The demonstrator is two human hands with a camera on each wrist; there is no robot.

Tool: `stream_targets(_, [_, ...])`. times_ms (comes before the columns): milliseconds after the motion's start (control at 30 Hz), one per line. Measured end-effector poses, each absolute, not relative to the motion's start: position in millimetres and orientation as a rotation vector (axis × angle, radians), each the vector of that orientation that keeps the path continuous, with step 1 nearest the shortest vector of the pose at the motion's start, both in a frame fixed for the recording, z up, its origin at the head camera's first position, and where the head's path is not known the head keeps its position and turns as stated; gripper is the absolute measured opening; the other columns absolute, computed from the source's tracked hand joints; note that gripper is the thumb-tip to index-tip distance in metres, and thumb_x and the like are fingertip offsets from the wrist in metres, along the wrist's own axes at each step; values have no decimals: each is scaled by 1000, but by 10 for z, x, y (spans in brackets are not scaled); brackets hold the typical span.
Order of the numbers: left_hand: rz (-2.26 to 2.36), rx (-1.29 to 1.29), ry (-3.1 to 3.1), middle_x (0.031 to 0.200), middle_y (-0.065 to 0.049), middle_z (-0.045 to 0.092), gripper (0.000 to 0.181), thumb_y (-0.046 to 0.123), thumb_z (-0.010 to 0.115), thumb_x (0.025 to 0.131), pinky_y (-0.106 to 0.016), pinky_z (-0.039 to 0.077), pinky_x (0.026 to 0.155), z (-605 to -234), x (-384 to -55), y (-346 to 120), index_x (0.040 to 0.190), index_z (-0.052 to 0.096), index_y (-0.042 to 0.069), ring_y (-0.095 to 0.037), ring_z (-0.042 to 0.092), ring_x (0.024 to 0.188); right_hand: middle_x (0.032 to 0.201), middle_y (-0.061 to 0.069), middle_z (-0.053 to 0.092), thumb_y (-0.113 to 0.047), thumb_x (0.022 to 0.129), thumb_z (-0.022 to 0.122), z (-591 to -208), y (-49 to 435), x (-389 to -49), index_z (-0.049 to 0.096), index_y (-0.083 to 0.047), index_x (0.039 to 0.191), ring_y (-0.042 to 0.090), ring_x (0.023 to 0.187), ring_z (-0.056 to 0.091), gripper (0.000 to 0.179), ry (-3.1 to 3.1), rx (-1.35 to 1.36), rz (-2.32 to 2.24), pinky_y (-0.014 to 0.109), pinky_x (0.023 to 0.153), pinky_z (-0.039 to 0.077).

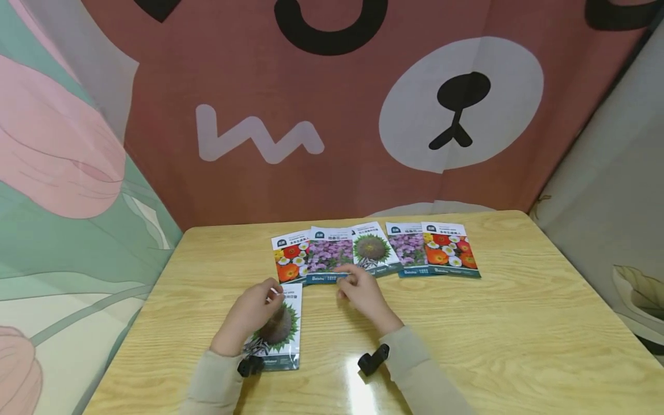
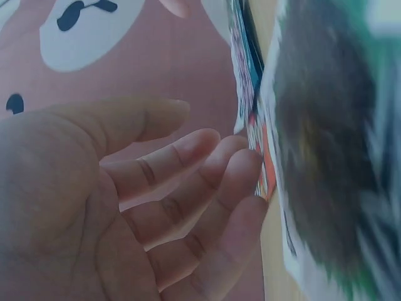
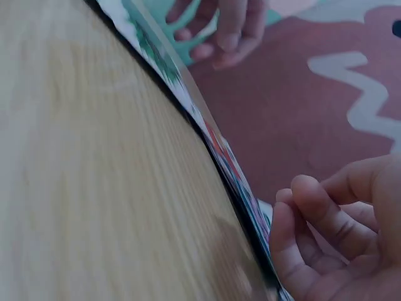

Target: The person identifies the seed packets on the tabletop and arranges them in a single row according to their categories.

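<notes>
The left hand (image 1: 253, 311) is hanging over the near sunflower packet (image 1: 286, 331), which is lying at seven o'clock on the table (image 1: 519, 334); the left fingers (image 2: 191, 149) are curving loosely, slightly spread, with the thumb standing apart. The right hand (image 1: 364, 295) is sitting at about four o'clock from the left purple-flower packet (image 1: 328, 255), the right fingers (image 3: 312, 199) curling loosely by its lower edge; whether they are touching it, I cannot tell. Toward twelve o'clock a row is stretching across: the left poppy packet (image 1: 289, 258) is lying partly under the left purple-flower packet, the far sunflower packet (image 1: 372, 248) is tilting its top toward eleven o'clock, and the right purple-flower packet (image 1: 408, 252) is lying partly under the right poppy packet (image 1: 451, 252). Beyond them, a printed cloth (image 1: 311, 190) is hanging
</notes>
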State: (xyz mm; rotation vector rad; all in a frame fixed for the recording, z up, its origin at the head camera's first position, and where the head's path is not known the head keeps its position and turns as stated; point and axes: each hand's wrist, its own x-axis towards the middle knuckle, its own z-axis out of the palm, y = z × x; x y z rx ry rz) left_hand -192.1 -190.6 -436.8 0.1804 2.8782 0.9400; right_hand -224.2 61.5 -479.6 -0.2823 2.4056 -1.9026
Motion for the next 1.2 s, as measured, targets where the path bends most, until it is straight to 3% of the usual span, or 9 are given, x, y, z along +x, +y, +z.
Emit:
stream_targets(167, [964,297,2872,86,-2,66,7,14,66,98,-32,48,60,-4368,-1973,-1692,103,66,10,-15,56,70,72,17,66,1,99,58,-4788,856,-2336,68,1,121,28,57,60,25,2497,-158,-1968,26,47,43])
stream_targets(233, [974,348,2867,86,-1,67,6,14,66,98,-34,49,62,-4373,-2009,-1591,103,67,10,-14,58,71,80,18,66,0,98,58,-4770,951,-2369,67,2,121,30,63,64,24,2536,-117,-1968,28,52,50])
stream_targets(400, [1010,436,2862,96,-5,69,7,12,64,99,-38,54,72,-4404,-2105,-1328,103,67,7,-19,64,81,104,18,65,-3,99,59,-4742,1179,-2443,68,1,121,31,82,66,24,2731,-46,-1843,33,65,54])
stream_targets(600, [1189,459,2759,123,-20,64,29,11,61,100,-45,56,81,-4436,-2195,-1052,125,64,-4,-30,67,99,118,25,60,0,95,59,-4750,1377,-2499,67,5,120,39,102,63,27,2920,36,-1788,48,83,55])
stream_targets(700, [1293,427,2651,136,-22,57,39,14,58,103,-48,55,88,-4454,-2226,-949,138,56,-3,-34,63,112,122,27,58,1,93,59,-4764,1437,-2521,66,6,121,41,108,59,30,2975,71,-1769,52,90,51])
stream_targets(933, [1458,387,2497,152,-24,43,54,17,56,104,-54,44,107,-4533,-2314,-753,151,40,-4,-41,49,134,123,30,56,0,92,60,-4770,1518,-2551,65,6,125,44,112,55,34,2994,92,-1746,55,94,47])
stream_targets(1200, [1598,296,2267,159,-26,32,65,22,53,105,-53,49,103,-4566,-2343,-523,157,26,-3,-43,45,137,125,31,55,-2,92,60,-4810,1537,-2570,61,6,131,39,102,50,40,3014,111,-1638,50,85,42])
